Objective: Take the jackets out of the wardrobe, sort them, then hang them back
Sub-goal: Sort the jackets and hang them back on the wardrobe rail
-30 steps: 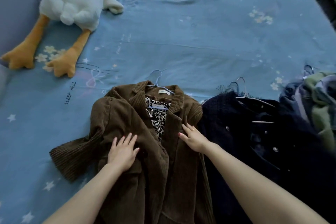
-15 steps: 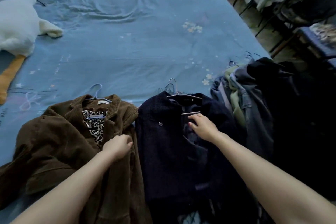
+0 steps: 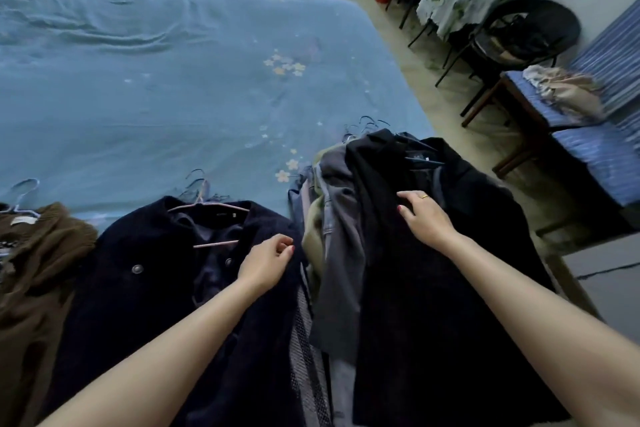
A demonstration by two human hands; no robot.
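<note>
Both hands shift right: left hand (image 3: 268,262), loosely curled, holds nothing over navy jacket (image 3: 138,288); right hand (image 3: 424,217) grips black jacket (image 3: 433,305).

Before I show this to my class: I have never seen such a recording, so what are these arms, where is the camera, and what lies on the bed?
The camera sits on a person's head, looking down at their own bare arms. On the blue bedsheet lie a brown corduroy jacket, a navy buttoned coat on a hanger, and a pile topped by a black jacket. The left hand, fingers loosely curled, holds nothing and hovers over the navy coat's edge. The right hand rests on the black jacket; whether it grips the cloth is unclear.
</note>
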